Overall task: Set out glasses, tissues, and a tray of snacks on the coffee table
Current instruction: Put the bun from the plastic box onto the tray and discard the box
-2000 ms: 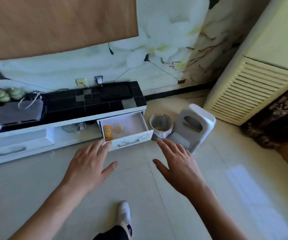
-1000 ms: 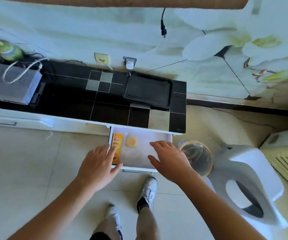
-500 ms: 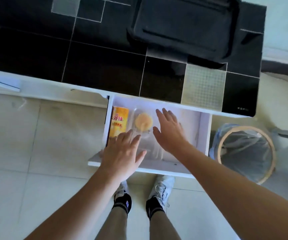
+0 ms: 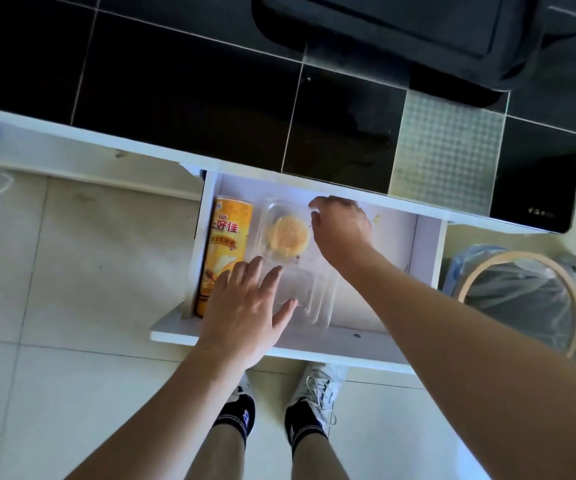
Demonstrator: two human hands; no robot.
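Observation:
A white drawer (image 4: 425, 244) stands pulled out of the low black-topped cabinet (image 4: 182, 98). Inside lie a yellow can of crisps (image 4: 226, 237) along the left wall and a clear plastic box (image 4: 298, 292) with one round yellow pastry (image 4: 287, 236) in its far half. My left hand (image 4: 245, 313) hovers open over the near end of the can and the box. My right hand (image 4: 342, 230) reaches to the box's far right corner, fingers curled beside the pastry; whether it grips the box is unclear.
A black tray (image 4: 418, 36) lies on the cabinet top at the back right. A waste bin (image 4: 521, 296) with a liner stands on the floor right of the drawer. My feet (image 4: 314, 393) are just under the drawer front, on pale tiles.
I have stepped up to the drawer and bent over it. Both hands moved from the drawer front into it, the right one further back to the pastry box's far corner.

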